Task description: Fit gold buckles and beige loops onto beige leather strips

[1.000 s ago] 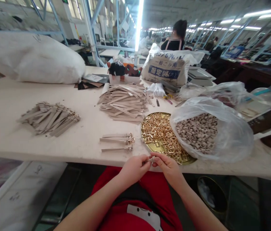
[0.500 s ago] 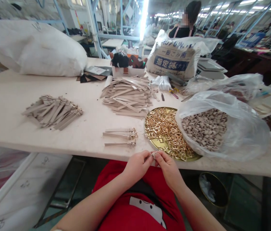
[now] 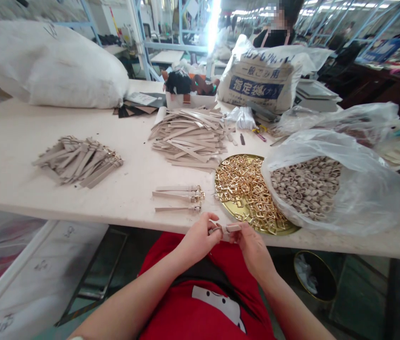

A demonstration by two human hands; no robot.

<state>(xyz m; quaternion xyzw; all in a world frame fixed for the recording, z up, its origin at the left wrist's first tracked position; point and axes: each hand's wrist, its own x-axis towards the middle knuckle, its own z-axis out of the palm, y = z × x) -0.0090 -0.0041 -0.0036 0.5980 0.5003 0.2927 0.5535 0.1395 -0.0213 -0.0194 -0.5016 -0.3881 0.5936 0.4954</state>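
Over the table's front edge, a short beige strap (image 3: pixel 233 228) stretches between my two hands. My left hand (image 3: pixel 203 238) pinches its left end, and my right hand (image 3: pixel 255 245) grips its right end between thumb and fingers. Whether a buckle or loop sits on the strap is too small to tell. Just beyond my left hand lie 3 beige straps with gold buckles (image 3: pixel 178 194), side by side. A round gold tray (image 3: pixel 239 211) heaped with gold buckles (image 3: pixel 242 177) is just past my right hand. Beige loops (image 3: pixel 304 189) fill a clear plastic bag (image 3: pixel 366 189) overlapping the tray.
A pile of buckled straps (image 3: pixel 79 161) lies at left, and loose beige strips (image 3: pixel 189 137) are stacked mid-table. Behind stand a big white sack (image 3: pixel 54 66), a printed bag (image 3: pixel 256 80) and a box (image 3: pixel 200 101). A bin (image 3: pixel 315 276) is below the table; a person (image 3: pixel 278 28) is beyond.
My hands have drawn a little apart, and more of the beige strap now shows between them. The camera view has shifted slightly.
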